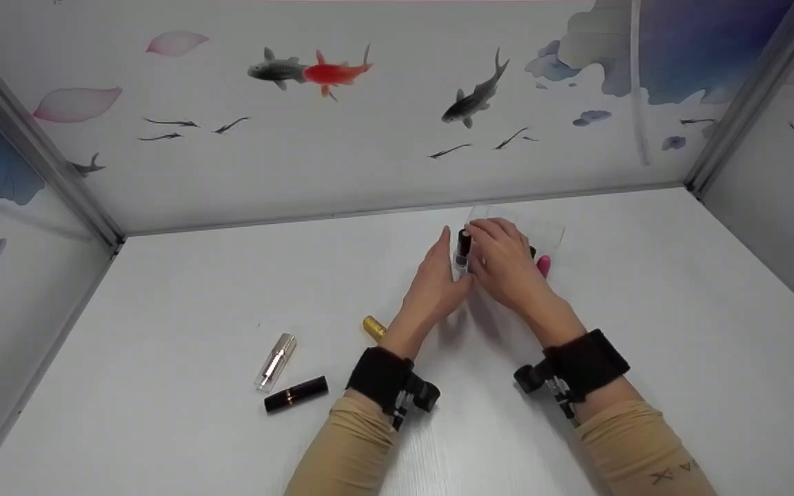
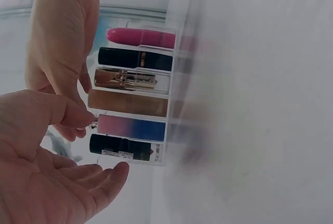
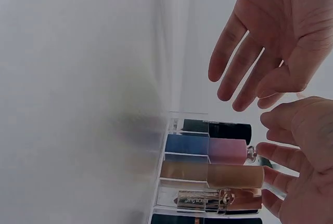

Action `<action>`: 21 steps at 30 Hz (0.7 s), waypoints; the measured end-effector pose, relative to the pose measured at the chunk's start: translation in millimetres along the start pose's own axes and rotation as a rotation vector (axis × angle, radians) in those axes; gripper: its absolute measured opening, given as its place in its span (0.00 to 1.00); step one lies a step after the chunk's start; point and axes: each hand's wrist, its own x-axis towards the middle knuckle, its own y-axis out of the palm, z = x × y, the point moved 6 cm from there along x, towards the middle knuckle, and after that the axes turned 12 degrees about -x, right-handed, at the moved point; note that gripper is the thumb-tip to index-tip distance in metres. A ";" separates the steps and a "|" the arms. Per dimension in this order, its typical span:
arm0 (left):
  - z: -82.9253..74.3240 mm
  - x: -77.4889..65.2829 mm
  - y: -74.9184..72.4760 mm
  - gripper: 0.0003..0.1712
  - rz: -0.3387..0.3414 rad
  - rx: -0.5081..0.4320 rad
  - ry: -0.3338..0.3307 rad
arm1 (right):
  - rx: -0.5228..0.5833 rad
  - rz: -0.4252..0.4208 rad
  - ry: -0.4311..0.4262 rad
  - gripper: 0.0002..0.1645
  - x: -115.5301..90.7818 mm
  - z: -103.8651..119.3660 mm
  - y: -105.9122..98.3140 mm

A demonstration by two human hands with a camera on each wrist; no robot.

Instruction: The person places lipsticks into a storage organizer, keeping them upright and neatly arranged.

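A clear lipstick holder (image 1: 554,233) stands upright toward the back of the table, partly hidden by the hands. Upright in its row of slots are a pink tube (image 2: 140,38), a black tube (image 2: 117,58), a clear and gold tube (image 2: 125,79), a brown tube (image 2: 127,103), a pink and blue tube (image 2: 131,127) and a dark, clear-based tube (image 2: 119,146). My left hand (image 1: 431,282) is beside the dark tube's end, fingers extended, thumb near the pink and blue tube's top. My right hand (image 1: 507,265) is over the holder, fingertips by the tube tops, bent loosely.
On the table nearer me lie a clear and silver lipstick (image 1: 276,362), a black lipstick (image 1: 296,395) with a gold band, and a gold tube (image 1: 373,328) partly behind my left wrist. Printed panels (image 1: 383,158) enclose the table at the back and sides.
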 end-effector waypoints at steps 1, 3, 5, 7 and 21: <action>-1.7 -1.8 -3.2 0.46 -0.010 -0.003 -0.002 | 0.005 -0.007 -0.004 0.23 0.0 1.9 -1.7; -4.8 -5.6 -9.8 0.46 -0.026 0.004 -0.009 | 0.015 -0.019 -0.013 0.24 -0.1 5.8 -4.7; -7.6 -9.7 -16.5 0.45 -0.043 0.011 -0.007 | 0.027 -0.020 -0.014 0.24 -0.3 9.2 -7.0; -9.9 -13.8 -23.3 0.43 -0.057 0.022 -0.001 | 0.049 -0.018 -0.007 0.25 -0.7 12.0 -9.3; -5.8 -48.8 -73.2 0.25 -0.051 0.098 0.012 | 0.182 0.206 -0.049 0.20 -10.2 47.8 -7.0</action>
